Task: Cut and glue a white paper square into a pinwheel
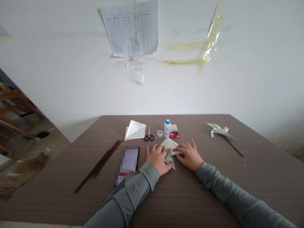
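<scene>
A folded piece of printed paper (169, 145) lies on the brown table (180, 196) between my two hands. My left hand (157, 159) rests on its left part with fingers stretched forward and pressing down. From the right, my right hand (188, 155) lies flat on the paper, fingertips meeting the left hand's over a fold. Both sleeves are grey-green.
Behind the paper stand small scissors (149, 136), a clear cap (160, 133), a white bottle with a blue lid (167, 128) and a red box of pins (174, 134). Folded paper (135, 129), dark sticks (101, 164), a phone (128, 163) left; a paper pinwheel (219, 130) right.
</scene>
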Available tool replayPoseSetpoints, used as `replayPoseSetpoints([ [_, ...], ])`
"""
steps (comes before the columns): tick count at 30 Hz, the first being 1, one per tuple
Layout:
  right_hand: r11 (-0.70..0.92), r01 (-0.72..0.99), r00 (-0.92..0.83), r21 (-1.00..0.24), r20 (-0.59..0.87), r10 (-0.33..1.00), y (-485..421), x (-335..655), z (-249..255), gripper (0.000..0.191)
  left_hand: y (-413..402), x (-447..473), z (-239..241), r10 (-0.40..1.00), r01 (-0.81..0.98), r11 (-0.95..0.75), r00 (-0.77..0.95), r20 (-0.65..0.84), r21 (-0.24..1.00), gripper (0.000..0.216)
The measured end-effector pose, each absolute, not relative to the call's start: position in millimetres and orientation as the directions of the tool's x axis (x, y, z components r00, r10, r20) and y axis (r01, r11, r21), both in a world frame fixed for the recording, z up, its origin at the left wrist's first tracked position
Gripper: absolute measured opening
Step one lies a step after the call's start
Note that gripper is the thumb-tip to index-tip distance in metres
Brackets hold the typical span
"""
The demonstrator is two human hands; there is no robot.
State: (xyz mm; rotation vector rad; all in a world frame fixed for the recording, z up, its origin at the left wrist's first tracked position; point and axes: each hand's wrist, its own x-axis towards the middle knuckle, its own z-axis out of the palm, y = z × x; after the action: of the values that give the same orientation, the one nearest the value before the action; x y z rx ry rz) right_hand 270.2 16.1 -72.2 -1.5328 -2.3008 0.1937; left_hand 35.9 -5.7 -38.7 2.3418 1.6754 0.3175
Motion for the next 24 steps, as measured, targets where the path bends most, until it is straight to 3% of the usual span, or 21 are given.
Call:
replayPoseSetpoints([
  [16,0.466,0.853,-0.413,-0.237,0.241,0.878,16.6,267.3,-68.7,0.039,-6.9,35.0,-42.1,0.942,0.892,-0.332,0.332,0.053,0.306,0.066],
  [24,0.438,0.856,-0.389,-0.276,0.215,0.896,18.2,268.7,-67.9,0.039,-8.7,34.1,-48.1,0.941,0.89,-0.336,0.331,0.07,0.307,0.062],
])
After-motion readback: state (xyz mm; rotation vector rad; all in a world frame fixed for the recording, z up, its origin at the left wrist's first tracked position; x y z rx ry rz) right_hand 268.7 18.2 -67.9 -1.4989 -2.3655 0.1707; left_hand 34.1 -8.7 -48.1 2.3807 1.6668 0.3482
